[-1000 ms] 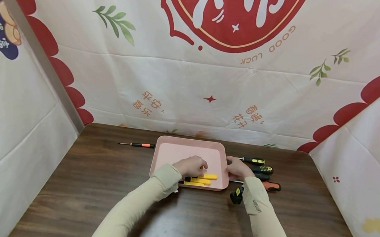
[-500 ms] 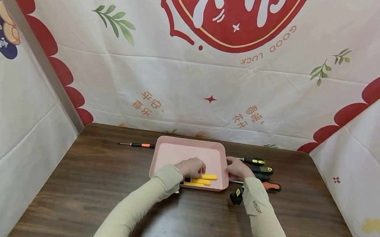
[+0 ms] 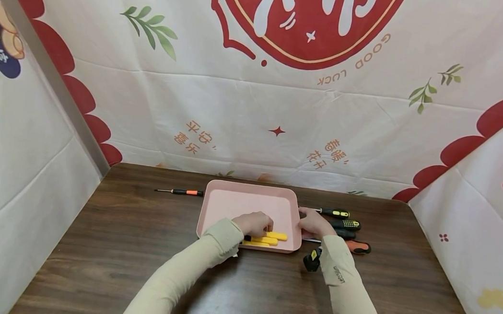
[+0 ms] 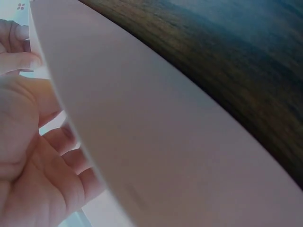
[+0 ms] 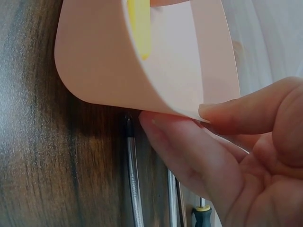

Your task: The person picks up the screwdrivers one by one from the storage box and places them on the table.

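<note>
A shallow pink tray (image 3: 249, 189) lies on the table with several slim yellow tools (image 3: 265, 241) along its near side. At least one has a black part; their exact kind is unclear. My left hand (image 3: 253, 223) reaches over the near rim into the tray beside the yellow tools, fingers bent downward. The tray wall hides its fingertips in the left wrist view, so a hold cannot be made out. My right hand (image 3: 313, 223) pinches the tray's right rim, thumb (image 5: 227, 113) inside and fingers outside, above metal screwdriver shafts (image 5: 134, 184).
Several screwdrivers lie right of the tray, among them one with an orange-and-black handle (image 3: 360, 247). A black-and-yellow object (image 3: 312, 260) sits near my right wrist. A thin black-and-orange screwdriver (image 3: 186, 192) lies left of the tray. A printed cloth (image 3: 254, 104) hangs behind the table.
My left hand has shifted slightly right and its fingers have curled downward near the yellow tools. My right hand and the tray look unmoved.
</note>
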Action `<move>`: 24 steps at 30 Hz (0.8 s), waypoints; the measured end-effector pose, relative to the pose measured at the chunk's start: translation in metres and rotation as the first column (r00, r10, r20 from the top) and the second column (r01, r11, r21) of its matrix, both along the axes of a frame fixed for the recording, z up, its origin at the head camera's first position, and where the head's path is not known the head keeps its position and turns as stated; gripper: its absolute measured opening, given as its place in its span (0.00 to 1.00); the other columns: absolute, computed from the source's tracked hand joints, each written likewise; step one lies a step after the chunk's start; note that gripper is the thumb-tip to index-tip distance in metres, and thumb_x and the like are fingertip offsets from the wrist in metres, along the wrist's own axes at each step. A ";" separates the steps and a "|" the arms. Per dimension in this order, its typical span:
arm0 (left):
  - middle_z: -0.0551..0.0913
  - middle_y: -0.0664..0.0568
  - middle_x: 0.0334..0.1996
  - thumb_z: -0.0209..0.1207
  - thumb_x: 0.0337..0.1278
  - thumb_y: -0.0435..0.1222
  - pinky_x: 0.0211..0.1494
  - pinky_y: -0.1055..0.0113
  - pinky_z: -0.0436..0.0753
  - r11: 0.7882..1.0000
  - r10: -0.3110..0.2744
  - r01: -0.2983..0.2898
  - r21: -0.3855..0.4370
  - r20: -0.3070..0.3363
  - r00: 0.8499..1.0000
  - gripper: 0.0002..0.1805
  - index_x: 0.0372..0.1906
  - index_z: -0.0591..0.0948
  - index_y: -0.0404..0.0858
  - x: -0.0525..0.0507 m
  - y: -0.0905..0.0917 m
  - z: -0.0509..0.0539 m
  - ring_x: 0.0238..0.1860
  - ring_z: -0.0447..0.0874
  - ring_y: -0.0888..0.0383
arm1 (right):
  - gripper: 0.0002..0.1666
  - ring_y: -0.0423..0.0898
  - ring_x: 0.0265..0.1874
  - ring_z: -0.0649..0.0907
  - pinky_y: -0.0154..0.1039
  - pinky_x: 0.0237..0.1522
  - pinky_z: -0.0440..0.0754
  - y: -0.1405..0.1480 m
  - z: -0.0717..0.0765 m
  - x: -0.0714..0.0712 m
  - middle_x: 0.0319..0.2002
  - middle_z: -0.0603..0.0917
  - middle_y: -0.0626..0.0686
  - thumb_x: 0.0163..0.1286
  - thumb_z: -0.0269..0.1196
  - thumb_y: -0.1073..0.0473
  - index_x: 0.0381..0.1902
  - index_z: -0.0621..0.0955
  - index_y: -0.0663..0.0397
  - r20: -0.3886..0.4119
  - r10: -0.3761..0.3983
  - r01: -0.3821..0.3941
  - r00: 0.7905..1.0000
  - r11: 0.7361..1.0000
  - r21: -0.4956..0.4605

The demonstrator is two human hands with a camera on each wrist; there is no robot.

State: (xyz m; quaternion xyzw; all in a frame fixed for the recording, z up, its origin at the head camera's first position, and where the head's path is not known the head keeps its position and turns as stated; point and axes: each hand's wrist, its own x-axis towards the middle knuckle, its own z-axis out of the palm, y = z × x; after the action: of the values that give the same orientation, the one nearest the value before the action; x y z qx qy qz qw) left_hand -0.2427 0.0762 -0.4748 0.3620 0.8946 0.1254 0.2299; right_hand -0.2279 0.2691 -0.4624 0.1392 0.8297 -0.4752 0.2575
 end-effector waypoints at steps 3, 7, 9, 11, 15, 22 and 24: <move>0.75 0.57 0.27 0.56 0.55 0.32 0.33 0.74 0.71 1.000 -0.019 0.018 -0.024 -0.015 1.000 0.04 0.34 0.79 0.42 0.000 0.000 -0.001 0.30 0.70 0.62 | 0.42 0.43 0.17 0.79 0.40 0.24 0.82 0.000 -0.001 0.000 0.37 0.79 0.63 0.55 0.48 0.75 0.69 0.50 0.63 0.000 0.000 0.000 1.000 1.000 -0.022; 0.73 0.58 0.25 0.56 0.54 0.32 0.32 0.75 0.70 0.999 -0.040 0.039 -0.032 -0.031 0.999 0.03 0.33 0.78 0.42 0.000 -0.001 0.000 0.29 0.70 0.62 | 0.43 0.44 0.18 0.80 0.40 0.23 0.82 0.000 -0.001 0.000 0.37 0.80 0.64 0.55 0.48 0.75 0.69 0.49 0.63 -0.002 0.004 -0.004 1.000 0.999 -0.044; 0.73 0.58 0.25 0.56 0.54 0.31 0.32 0.75 0.70 0.999 -0.049 0.048 -0.023 -0.036 0.998 0.03 0.32 0.78 0.42 0.000 -0.002 0.000 0.29 0.69 0.63 | 0.43 0.44 0.18 0.80 0.40 0.23 0.82 0.000 -0.001 0.000 0.36 0.80 0.63 0.55 0.48 0.75 0.69 0.49 0.63 -0.002 0.004 -0.004 1.000 0.999 -0.046; 0.73 0.58 0.24 0.56 0.53 0.31 0.31 0.75 0.70 0.999 -0.050 0.050 -0.005 -0.032 0.998 0.03 0.32 0.78 0.42 -0.001 -0.003 0.001 0.29 0.70 0.63 | 0.43 0.44 0.18 0.80 0.40 0.23 0.82 0.000 -0.002 0.000 0.36 0.80 0.63 0.55 0.48 0.75 0.69 0.49 0.63 -0.001 0.005 -0.005 1.000 0.999 -0.046; 0.74 0.58 0.26 0.57 0.52 0.31 0.32 0.74 0.71 0.998 -0.047 0.048 0.052 -0.016 0.999 0.03 0.31 0.77 0.43 -0.005 -0.006 0.003 0.29 0.71 0.63 | 0.43 0.44 0.18 0.80 0.40 0.23 0.82 0.001 -0.002 0.000 0.37 0.80 0.62 0.56 0.48 0.75 0.69 0.49 0.62 0.005 0.000 0.001 1.000 0.999 -0.045; 0.78 0.57 0.30 0.57 0.47 0.30 0.36 0.77 0.73 0.976 -0.093 0.097 0.194 -0.031 0.995 0.07 0.34 0.79 0.42 -0.013 -0.014 0.012 0.33 0.73 0.64 | 0.43 0.43 0.17 0.79 0.40 0.24 0.82 0.002 -0.001 -0.001 0.34 0.81 0.59 0.56 0.49 0.74 0.69 0.49 0.62 0.008 0.005 -0.005 1.000 1.000 -0.009; 0.79 0.56 0.30 0.57 0.47 0.29 0.37 0.77 0.73 0.964 -0.113 0.121 0.237 -0.047 0.992 0.08 0.35 0.80 0.41 -0.016 -0.018 0.014 0.34 0.74 0.64 | 0.42 0.43 0.16 0.79 0.40 0.24 0.82 0.002 -0.001 -0.001 0.34 0.80 0.59 0.56 0.49 0.74 0.69 0.50 0.62 0.007 0.007 -0.007 1.000 1.000 -0.004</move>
State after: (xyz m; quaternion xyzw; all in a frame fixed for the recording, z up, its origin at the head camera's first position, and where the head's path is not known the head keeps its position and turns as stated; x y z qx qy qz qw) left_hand -0.2584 0.0586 -0.4607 0.4413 0.8537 0.2123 0.1769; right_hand -0.2286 0.2713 -0.4633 0.1374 0.8284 -0.4756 0.2621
